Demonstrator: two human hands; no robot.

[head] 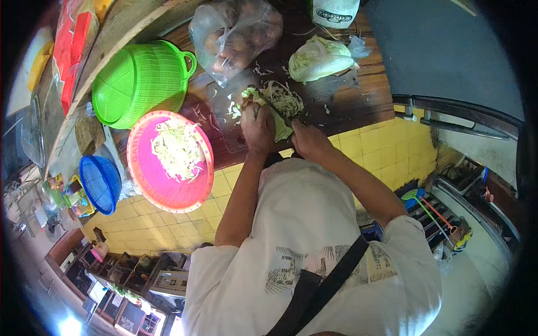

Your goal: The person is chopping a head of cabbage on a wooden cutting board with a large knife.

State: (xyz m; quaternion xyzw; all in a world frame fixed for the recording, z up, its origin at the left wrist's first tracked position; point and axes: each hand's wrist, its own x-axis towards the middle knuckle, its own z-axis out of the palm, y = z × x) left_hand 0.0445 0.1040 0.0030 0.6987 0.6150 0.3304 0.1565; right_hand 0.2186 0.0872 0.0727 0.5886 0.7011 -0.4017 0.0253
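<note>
My left hand [257, 128] holds a piece of cabbage [250, 93] down on a cutting board [229, 136]. In my right hand [310, 140] is a knife [275, 108], its blade slanting away to the upper left beside the left fingers. Finely shredded cabbage [286, 100] lies in a heap just past the blade. A pale green part of the cabbage [282, 129] shows between the two hands. My fingers hide much of the knife handle and of the held piece. Farther back rests a larger cut cabbage [321, 59].
Left of the board, a pink plastic basin [141, 168] holds shredded cabbage. Behind it a green plastic colander [138, 82] lies tipped, with a blue basket [100, 185] nearer the left. A clear bag [237, 38] of round brownish items stands on the wooden table [374, 98].
</note>
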